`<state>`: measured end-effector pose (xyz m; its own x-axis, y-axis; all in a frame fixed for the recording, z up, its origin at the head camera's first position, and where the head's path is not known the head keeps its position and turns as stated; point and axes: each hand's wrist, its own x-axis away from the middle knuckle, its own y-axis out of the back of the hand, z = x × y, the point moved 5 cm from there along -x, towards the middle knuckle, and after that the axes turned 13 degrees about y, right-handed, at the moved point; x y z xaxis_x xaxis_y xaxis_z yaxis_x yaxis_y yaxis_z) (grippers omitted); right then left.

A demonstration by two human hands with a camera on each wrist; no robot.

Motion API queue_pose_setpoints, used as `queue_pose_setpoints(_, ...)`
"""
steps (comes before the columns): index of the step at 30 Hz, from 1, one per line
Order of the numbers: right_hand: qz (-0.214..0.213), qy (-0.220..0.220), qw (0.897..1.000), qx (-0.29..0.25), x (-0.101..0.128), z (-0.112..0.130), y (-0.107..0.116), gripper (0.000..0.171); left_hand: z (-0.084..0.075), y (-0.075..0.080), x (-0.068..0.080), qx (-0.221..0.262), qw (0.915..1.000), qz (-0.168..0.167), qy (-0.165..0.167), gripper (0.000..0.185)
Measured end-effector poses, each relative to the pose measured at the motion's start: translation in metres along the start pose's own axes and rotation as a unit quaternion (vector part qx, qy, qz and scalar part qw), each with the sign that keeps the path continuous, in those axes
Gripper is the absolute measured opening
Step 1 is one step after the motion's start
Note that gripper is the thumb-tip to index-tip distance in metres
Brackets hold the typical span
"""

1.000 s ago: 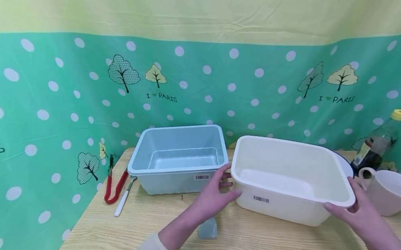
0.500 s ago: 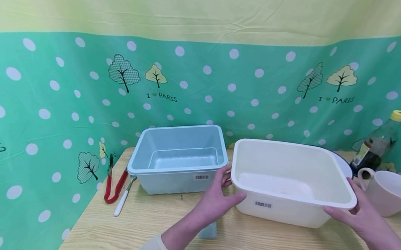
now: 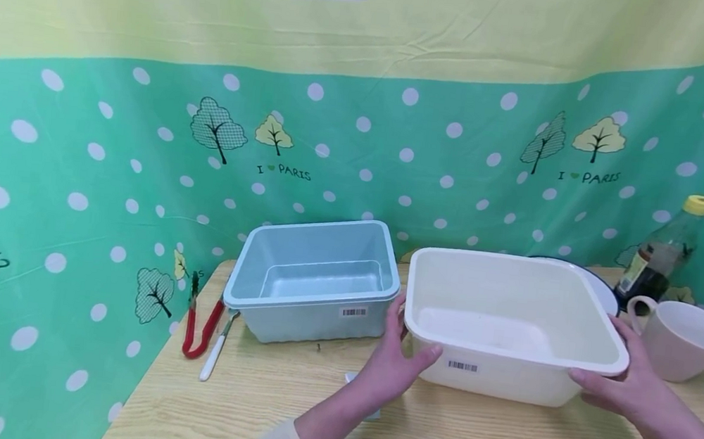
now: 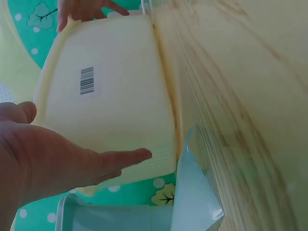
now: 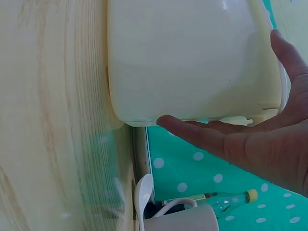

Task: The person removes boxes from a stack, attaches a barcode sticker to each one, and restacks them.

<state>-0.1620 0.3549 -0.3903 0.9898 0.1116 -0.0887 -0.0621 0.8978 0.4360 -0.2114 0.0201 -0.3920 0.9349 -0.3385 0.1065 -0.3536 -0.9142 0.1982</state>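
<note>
cream tub [image 3: 507, 326] sat on wooden table [image 3: 282, 411], between both palms | left hand [image 3: 392, 365] and right hand [image 3: 622, 390] pressed its short ends under the rim, fingers straight | judged light, stiff, slick plastic; rim gave best purchase | opening up, long axis hand to hand

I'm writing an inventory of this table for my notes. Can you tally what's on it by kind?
Plastic tubs: 2, the cream tub held between the left hand and right hand, and the blue tub
Mugs: 1, mug
Bottles: 1, yellow-capped bottle
Utensils: 2, red tongs, white-handled utensil
Total: 6
</note>
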Motion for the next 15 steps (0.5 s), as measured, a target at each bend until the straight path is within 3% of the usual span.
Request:
queue_pose_setpoints(9,-0.017,0.010,0.999,-0.029,0.0016,-0.0039,0.0014,0.107,0.0008,-0.0014,-0.0004,0.020,0.9997,-0.001,0.016,0.093)
queue_pose_setpoints(15,-0.031,-0.004,0.999,-0.023,0.0034,0.0013,0.0038,0.107,-0.0023,-0.0022,0.0015,0.021,0.9998,-0.001,0.006,0.091)
